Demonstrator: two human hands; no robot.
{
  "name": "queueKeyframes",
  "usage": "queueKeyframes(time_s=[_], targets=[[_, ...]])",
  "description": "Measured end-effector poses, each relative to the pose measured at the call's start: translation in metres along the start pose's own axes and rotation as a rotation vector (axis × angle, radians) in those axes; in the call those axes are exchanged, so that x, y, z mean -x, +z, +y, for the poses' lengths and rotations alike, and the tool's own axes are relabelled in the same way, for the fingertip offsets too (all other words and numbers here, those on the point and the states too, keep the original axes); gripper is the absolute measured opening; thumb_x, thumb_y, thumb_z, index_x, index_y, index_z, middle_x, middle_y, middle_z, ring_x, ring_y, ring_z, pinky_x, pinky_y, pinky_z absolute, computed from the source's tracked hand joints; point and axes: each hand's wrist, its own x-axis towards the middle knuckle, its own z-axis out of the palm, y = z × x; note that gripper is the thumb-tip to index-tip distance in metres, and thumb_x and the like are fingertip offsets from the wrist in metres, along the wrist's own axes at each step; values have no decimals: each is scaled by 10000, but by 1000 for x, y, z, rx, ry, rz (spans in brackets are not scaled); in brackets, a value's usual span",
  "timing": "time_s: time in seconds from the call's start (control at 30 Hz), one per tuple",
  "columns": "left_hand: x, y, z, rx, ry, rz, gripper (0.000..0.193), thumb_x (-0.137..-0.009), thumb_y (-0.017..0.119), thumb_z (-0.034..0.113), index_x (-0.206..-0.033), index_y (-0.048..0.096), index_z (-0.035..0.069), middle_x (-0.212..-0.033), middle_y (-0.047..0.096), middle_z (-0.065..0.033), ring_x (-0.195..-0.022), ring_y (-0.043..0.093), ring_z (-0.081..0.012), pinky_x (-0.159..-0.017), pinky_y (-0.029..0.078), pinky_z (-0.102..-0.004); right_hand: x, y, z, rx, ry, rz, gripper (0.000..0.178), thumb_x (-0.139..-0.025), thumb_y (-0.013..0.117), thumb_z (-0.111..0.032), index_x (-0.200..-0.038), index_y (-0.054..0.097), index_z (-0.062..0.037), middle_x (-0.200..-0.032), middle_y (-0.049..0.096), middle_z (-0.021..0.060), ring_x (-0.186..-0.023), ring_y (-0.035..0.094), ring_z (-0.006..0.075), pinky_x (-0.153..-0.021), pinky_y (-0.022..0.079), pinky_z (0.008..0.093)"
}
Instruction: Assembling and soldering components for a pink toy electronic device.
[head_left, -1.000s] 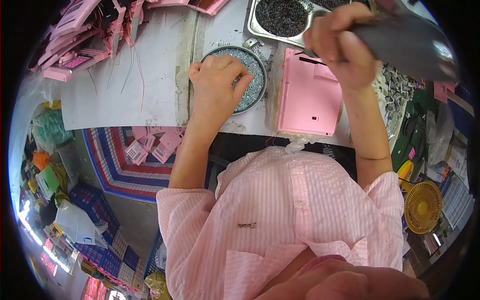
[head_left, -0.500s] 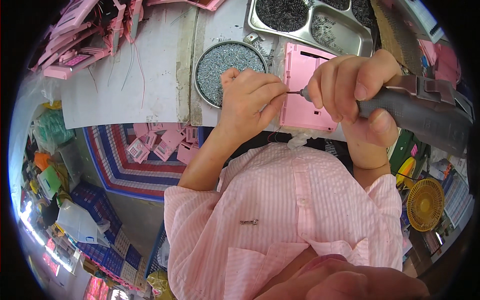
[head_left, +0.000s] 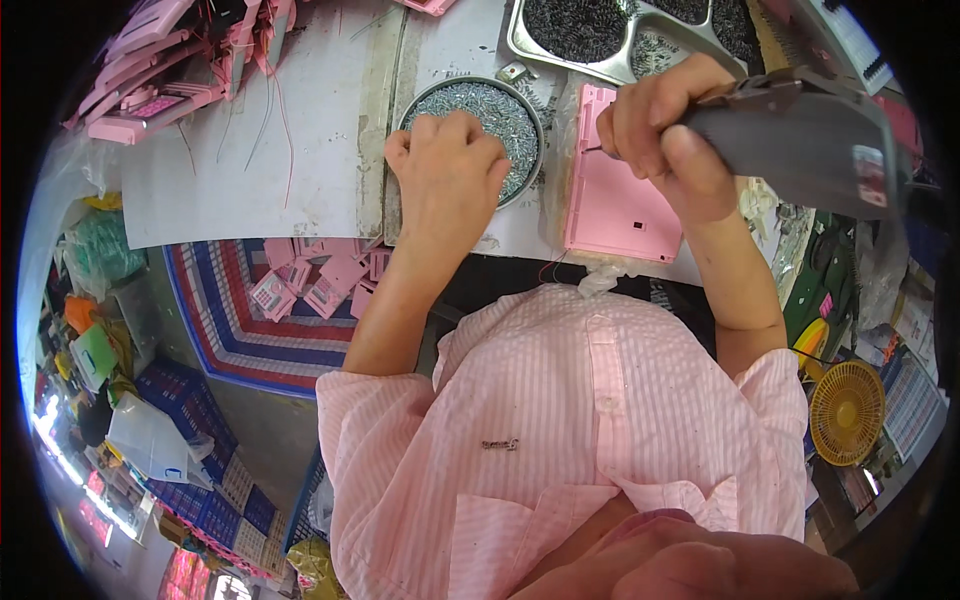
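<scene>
My left hand (head_left: 440,178) is over the round metal tin (head_left: 541,160) of small silver screws (head_left: 480,102). Its fingers are curled down at the screws, and the tips and anything between them are hidden. An electric screwdriver (head_left: 790,135) with a dark grey body is gripped in my right hand (head_left: 668,130). Its bit points left, above the upper part of a flat pink plastic housing (head_left: 612,205). The housing lies on the table in front of me, a small dark slot near its lower edge. My right hand hides part of its upper right.
A steel compartment tray (head_left: 520,40) of dark screws and springs stands behind the housing. Pink casings with wires (head_left: 150,112) are piled at the far left. Below the table edge, a striped basket (head_left: 215,330) holds pink calculator-like parts. A yellow fan (head_left: 847,412) stands at right.
My left hand has moved left from the screwdriver's bit to the tin of screws. My right hand has raised the screwdriver up and away from me.
</scene>
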Motion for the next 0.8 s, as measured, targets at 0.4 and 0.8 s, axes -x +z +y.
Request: queueKeyframes(time_s=[0.4,0.8], targets=[[-9,12,-7,108,-10,131,165,-866,720,242,-823,625,115,-844,613,-3,-862,563,-239,-841,341,-445,2,1,8,335,80,-110,235,-958,651,-205,-916,460,-75,-644,502,41,-551,435,108,-554,399,308],[13,7,48,498,282,172,163,-772,801,173,-874,673,184,-948,672,69,-826,603,-142,-873,301,-422,20,35,-54,5,-12,9,338,-939,683,-430,-995,506,-147,-611,510,-38,-502,474,100,-522,425,293]])
